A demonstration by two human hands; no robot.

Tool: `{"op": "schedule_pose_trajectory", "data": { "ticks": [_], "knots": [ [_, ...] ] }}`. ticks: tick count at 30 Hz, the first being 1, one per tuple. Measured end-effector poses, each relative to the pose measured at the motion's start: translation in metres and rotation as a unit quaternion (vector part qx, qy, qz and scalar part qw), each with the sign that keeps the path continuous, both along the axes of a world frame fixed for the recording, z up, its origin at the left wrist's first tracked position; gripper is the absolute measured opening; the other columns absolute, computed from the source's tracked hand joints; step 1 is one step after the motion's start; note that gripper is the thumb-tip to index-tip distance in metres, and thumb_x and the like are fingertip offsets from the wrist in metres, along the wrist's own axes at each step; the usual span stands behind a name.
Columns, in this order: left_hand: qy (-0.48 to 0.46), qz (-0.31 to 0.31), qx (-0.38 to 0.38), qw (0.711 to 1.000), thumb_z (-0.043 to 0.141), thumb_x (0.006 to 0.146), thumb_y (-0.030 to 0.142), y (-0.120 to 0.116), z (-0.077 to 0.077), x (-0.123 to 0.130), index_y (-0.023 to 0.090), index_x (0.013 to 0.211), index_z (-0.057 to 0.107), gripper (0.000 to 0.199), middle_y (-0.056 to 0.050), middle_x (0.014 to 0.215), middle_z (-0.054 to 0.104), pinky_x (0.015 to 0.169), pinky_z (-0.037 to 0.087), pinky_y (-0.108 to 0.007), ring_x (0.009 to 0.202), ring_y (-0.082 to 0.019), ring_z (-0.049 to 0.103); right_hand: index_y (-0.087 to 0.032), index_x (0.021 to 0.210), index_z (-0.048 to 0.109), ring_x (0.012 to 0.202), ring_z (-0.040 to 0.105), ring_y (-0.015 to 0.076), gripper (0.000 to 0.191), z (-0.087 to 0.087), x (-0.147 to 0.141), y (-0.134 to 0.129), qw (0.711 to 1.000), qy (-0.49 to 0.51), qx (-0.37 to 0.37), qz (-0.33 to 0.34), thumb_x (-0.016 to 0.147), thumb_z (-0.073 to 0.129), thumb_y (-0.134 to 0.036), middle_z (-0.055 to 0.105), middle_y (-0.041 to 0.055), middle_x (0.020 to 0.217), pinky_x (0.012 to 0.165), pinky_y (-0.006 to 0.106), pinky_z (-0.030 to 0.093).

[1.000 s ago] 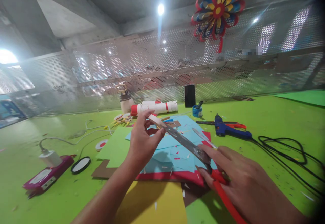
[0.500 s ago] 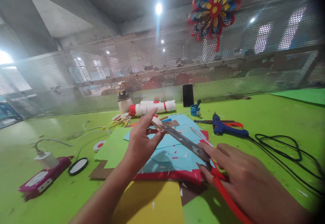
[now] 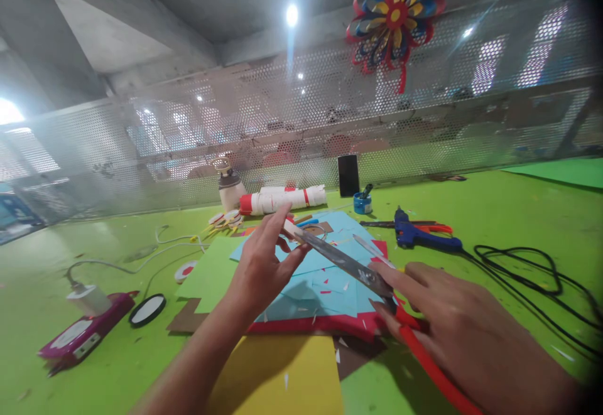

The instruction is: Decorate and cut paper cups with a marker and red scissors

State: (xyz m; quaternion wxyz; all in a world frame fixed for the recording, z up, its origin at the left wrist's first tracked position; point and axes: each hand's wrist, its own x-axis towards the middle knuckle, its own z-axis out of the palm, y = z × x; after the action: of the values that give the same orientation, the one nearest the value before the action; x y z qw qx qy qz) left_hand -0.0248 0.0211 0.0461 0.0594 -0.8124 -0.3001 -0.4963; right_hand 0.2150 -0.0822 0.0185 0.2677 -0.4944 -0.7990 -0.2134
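Observation:
My right hand (image 3: 452, 317) grips the red handles of a pair of scissors (image 3: 342, 263), whose metal blades point up and to the left. My left hand (image 3: 261, 261) is raised over the paper and pinches a small white paper piece (image 3: 291, 229), mostly hidden by its fingers. The blade tips reach that piece, between the left thumb and forefinger. Beneath both hands lie light blue paper sheets (image 3: 301, 299) with small red and white scraps on them, above a red sheet (image 3: 306, 325) and a yellow sheet (image 3: 282, 377).
At right lie a blue glue gun (image 3: 419, 236) with a black cord and other orange-handled scissors (image 3: 440, 229). A white-and-red paper tube (image 3: 282, 201), spray bottle (image 3: 230, 192), dark upright panel (image 3: 348, 176) and blue jar (image 3: 362, 203) stand behind. A purple power strip (image 3: 87, 330) sits left.
Both hands keep nearly the same pose, with the scissors still against the white piece. The view has shifted very slightly.

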Motion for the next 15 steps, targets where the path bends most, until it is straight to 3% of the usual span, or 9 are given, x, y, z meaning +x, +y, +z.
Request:
{"op": "schedule_pose_trajectory", "data": {
  "ticks": [7,15],
  "knots": [
    [-0.014,-0.016,-0.021,1.0,0.062,0.085,0.018,-0.0029,-0.0012,0.0023,0.019,0.137,0.048,0.054,-0.011,0.11,0.067,0.068,0.059,-0.03,0.063,-0.011,0.064,-0.012,0.118,0.064,0.063,0.067,0.0263,0.034,0.001,0.0013,-0.0009,1.0,0.011,-0.002,0.014,0.086,0.055,-0.018,0.068,0.0102,0.079,0.052,0.043,0.057],
    [0.003,-0.014,0.006,1.0,0.062,0.086,0.021,-0.0045,-0.0007,0.003,0.021,0.14,0.047,0.056,-0.01,0.106,0.068,0.068,0.058,-0.03,0.063,-0.011,0.063,-0.012,0.119,0.062,0.061,0.065,0.0263,0.033,0.001,0.0035,-0.0015,0.999,0.015,-0.01,0.029,0.088,0.052,-0.018,0.066,0.0094,0.077,0.051,0.046,0.057]
  ]
}}
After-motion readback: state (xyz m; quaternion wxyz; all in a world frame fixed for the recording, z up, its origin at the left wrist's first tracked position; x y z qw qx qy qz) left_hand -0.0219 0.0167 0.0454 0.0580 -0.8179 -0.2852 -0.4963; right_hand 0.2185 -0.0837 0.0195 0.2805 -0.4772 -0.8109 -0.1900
